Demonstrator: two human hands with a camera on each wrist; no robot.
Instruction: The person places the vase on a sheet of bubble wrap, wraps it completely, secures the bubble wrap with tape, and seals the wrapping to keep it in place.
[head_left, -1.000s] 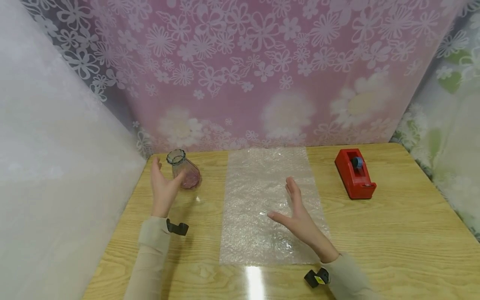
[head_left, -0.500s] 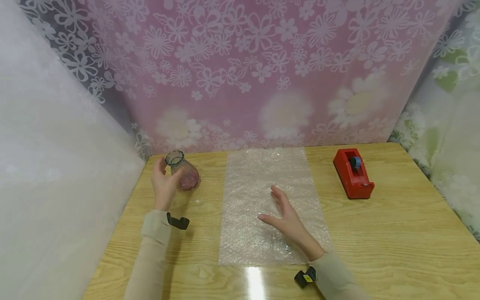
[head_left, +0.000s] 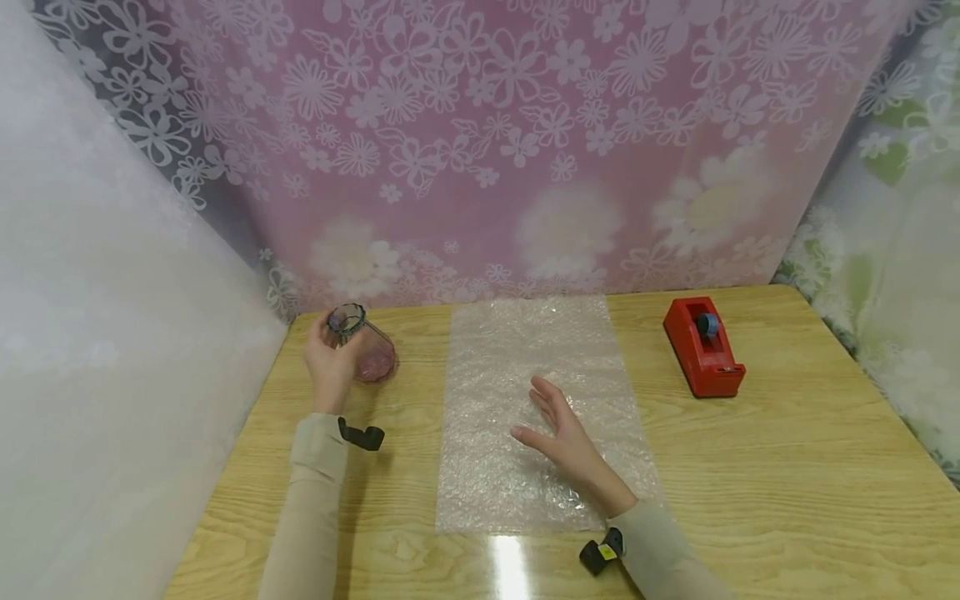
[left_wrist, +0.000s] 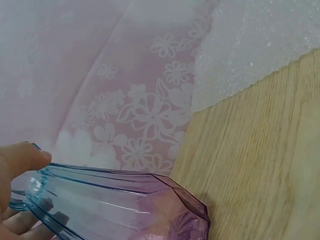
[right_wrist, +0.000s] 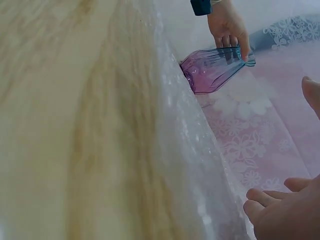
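At the table's far left stands a clear glass vase [head_left: 377, 357], bluish at its scalloped rim and pink-purple at its base. My left hand [head_left: 330, 362] grips it just under the rim. In the left wrist view the thumb [left_wrist: 30, 156] lies on one side of the vase's neck, and fingers show through the glass [left_wrist: 115, 200] on the other. My right hand [head_left: 566, 437] hovers over a sheet of bubble wrap [head_left: 495, 400], thumb and fingers spread apart, holding nothing. The right wrist view also shows the left hand [right_wrist: 229, 25] around the vase's neck [right_wrist: 235, 56].
A red tape dispenser [head_left: 701, 350] with a small blue roll stands on the right of the wooden table [head_left: 810, 450]. Floral cloth [head_left: 465, 150] hangs behind the table's far edge, and pale cloth [head_left: 135, 333] rises along the left side.
My left hand has closed around the vase's neck from an open pose beside it. My right hand has drifted left over the bubble wrap, still spread.
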